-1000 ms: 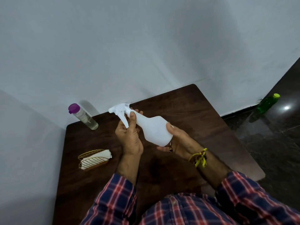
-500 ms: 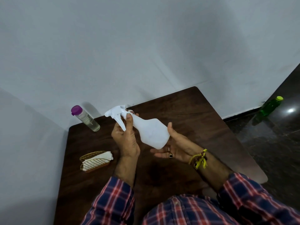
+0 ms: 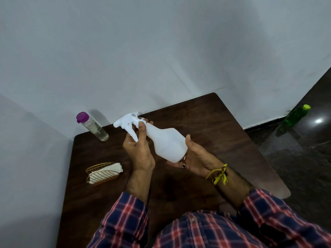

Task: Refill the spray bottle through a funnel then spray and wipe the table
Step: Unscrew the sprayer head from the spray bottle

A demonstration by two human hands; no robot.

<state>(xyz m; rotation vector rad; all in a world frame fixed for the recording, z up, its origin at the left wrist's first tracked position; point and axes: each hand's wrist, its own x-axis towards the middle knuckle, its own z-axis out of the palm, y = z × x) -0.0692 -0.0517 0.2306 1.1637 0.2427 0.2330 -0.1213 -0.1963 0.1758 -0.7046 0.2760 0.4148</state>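
White plastic, the spray bottle (image 3: pixel 166 144) lies tilted in the air above the dark wooden desk (image 3: pixel 223 126), nozzle toward the wall. My left hand (image 3: pixel 139 149) grips its neck below the trigger head; my right hand (image 3: pixel 195 156) cups its base, thumb against the side. Left of the spray bottle, at the desk's far edge, stands a clear bottle with a purple cap (image 3: pixel 92 126). Nearer me on that side sits a wire holder with a white cloth (image 3: pixel 103 172). Right of the spray bottle the desk lies bare to its edge.

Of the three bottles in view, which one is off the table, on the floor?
The green bottle with the yellow-green cap, by the wall at right; the purple-capped bottle stands on the table.
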